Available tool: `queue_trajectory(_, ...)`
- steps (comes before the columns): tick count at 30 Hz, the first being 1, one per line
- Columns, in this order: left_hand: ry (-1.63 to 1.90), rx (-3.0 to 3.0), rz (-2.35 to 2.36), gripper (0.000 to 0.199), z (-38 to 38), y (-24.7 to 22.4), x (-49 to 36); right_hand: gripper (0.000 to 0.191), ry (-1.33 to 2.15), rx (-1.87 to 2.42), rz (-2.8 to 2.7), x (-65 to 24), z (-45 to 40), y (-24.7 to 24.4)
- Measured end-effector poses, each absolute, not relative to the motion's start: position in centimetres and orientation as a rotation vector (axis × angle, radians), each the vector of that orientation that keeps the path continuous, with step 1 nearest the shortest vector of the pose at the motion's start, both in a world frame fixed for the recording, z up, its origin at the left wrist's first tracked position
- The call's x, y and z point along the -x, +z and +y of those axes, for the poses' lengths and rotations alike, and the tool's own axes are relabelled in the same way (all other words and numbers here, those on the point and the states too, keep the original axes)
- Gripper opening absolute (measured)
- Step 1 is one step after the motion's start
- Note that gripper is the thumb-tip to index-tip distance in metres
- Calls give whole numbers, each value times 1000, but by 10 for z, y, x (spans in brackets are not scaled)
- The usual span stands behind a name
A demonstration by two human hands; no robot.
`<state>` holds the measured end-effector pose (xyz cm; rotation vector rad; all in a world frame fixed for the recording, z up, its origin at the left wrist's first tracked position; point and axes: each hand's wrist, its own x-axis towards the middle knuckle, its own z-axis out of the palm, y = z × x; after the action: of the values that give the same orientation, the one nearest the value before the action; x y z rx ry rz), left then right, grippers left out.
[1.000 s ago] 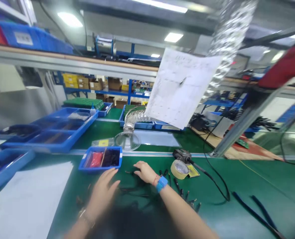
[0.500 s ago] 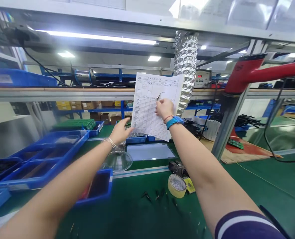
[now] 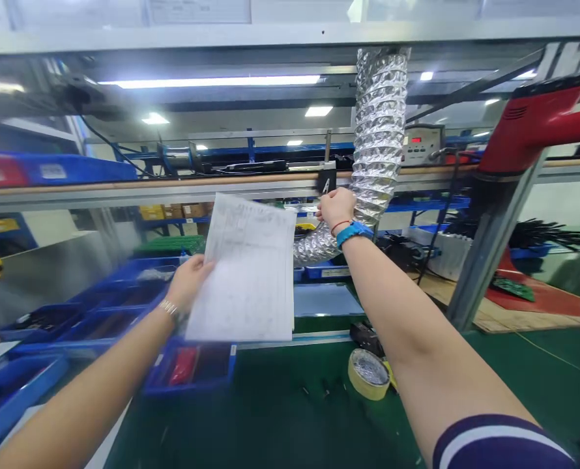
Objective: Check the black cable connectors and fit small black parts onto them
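While the left hand point(image 3: 188, 283) pinches the edge of some printed paper sheets point(image 3: 246, 273) held up in front, the right hand point(image 3: 336, 210) is raised well apart from it, its fingers curled just below a black tag point(image 3: 326, 182); whether they hold anything, I cannot tell. Below the left hand sits a blue tray point(image 3: 189, 374), and under the right forearm lies a roll of tape point(image 3: 368, 374). The sheets are too blurred to show what is filled in.

A green workbench point(image 3: 280, 430) carries a tape roll point(image 3: 368, 374), blue tray point(image 3: 189, 371), perhaps small parts point(image 3: 325, 391).
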<state>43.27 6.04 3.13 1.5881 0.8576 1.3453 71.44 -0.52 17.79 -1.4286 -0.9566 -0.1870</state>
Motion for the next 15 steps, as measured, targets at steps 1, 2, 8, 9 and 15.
queue_trajectory(1,1255,-1492,900,27,50,14,-408,10,-169,1422,-948,-711,-7,176)
queue_trajectory(2,1197,-1423,917,30,38,-2,-385,16,-149,1407,-954,-704,-11,169)
queue_trajectory(8,1096,-1103,891,28,-33,-70,-315,36,629,1450,-1518,-620,-87,35)
queue_trajectory(9,1088,-1065,872,26,-42,-77,-313,38,805,1416,-1523,-606,-102,8)
queue_trajectory(15,1089,-1033,742,30,-73,-102,-324,32,1068,1169,-1206,-573,-149,-65)
